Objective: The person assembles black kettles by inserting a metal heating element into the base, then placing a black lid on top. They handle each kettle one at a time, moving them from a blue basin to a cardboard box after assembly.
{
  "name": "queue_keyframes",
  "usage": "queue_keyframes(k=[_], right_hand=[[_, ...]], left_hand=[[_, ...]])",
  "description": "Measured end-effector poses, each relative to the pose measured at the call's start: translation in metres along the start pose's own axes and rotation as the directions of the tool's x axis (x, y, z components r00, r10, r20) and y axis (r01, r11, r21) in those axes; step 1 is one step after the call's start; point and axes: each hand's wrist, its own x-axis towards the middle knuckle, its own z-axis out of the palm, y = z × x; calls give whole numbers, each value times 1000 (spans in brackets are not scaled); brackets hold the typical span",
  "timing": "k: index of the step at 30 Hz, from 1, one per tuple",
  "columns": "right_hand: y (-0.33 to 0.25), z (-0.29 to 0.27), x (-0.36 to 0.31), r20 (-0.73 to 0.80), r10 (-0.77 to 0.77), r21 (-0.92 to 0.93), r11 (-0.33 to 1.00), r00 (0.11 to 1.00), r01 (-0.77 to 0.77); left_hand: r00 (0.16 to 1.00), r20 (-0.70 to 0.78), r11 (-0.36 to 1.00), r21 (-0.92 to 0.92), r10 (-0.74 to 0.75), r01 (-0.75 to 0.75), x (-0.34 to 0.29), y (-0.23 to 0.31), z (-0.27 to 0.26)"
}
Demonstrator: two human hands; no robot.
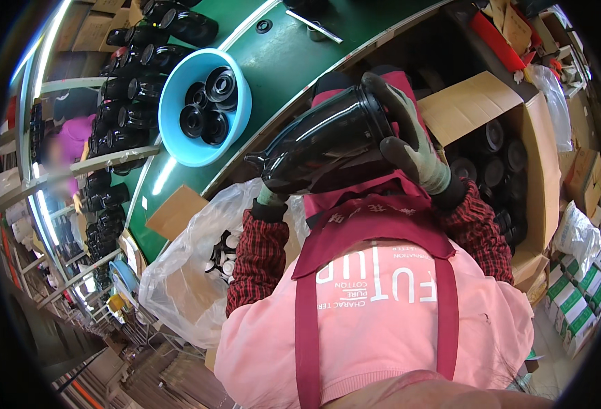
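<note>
A glossy black jug (324, 143) lies nearly level in front of me, its narrow spout end to the left and its wide ringed end to the right. My right hand (413, 136), in a grey-green glove with dark fingertips, is closed around the wide end, thumb and fingers spread across its rim. At the spout end, my left hand (271, 197) holds the jug from below. Only its pale glove cuff shows; the jug hides the fingers.
Round black lids (215, 126) lie in a blue basin (166, 146) on the green table (273, 61). Many black jugs (140, 88) are stacked beyond. An open carton (543, 170) with black pieces stands right; a clear plastic bag (171, 286) with small parts, left. A person (75, 140) is far left.
</note>
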Motion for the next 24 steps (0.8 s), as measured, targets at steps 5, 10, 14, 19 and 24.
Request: queue_keyframes(k=[5, 10, 14, 19, 24], right_hand=[[-6, -7, 3, 134, 472, 526, 711, 871, -467], [-11, -48, 3, 365, 341, 125, 904, 866, -409], [-1, -60, 8, 415, 621, 136, 680, 665, -720], [-52, -73, 41, 504, 785, -113, 473, 360, -874], [-33, -69, 23, 243, 210, -250, 957, 947, -148]], left_hand=[[999, 21, 999, 23, -35, 35, -14, -8, -34], [992, 91, 959, 262, 89, -110, -4, 28, -52], [938, -37, 792, 549, 344, -269, 45, 165, -14], [968, 52, 875, 417, 246, -245, 48, 202, -5], [976, 148, 980, 93, 161, -176, 30, 66, -1]])
